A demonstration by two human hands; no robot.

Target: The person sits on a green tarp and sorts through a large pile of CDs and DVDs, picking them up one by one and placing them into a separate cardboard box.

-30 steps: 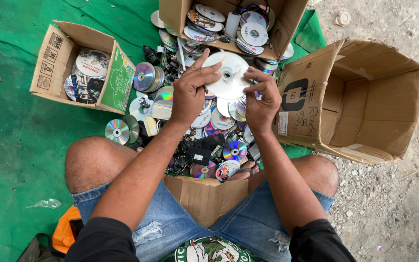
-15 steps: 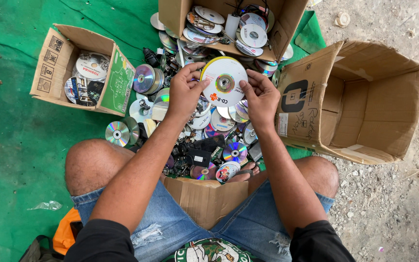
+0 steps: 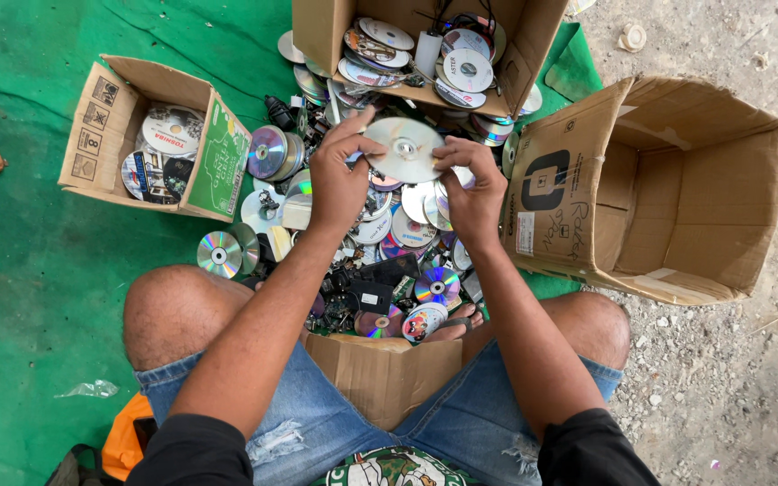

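hands: left hand [image 3: 339, 180] and right hand [image 3: 472, 193], fingers pinching silver disc [image 3: 404, 148] by its rim
disc: above disc pile [image 3: 389, 270]
around: open boxes [image 3: 668, 180]
change: printed face earlier, plain silver now

Outdoor scrap-sorting spot on the ground, green tarp [image 3: 38, 297] spread over gravelly dirt [image 3: 731, 387], heap of loose discs [image 3: 398, 243], worn cardboard boxes [image 3: 668, 180] around a seated person, some boxes filled with discs
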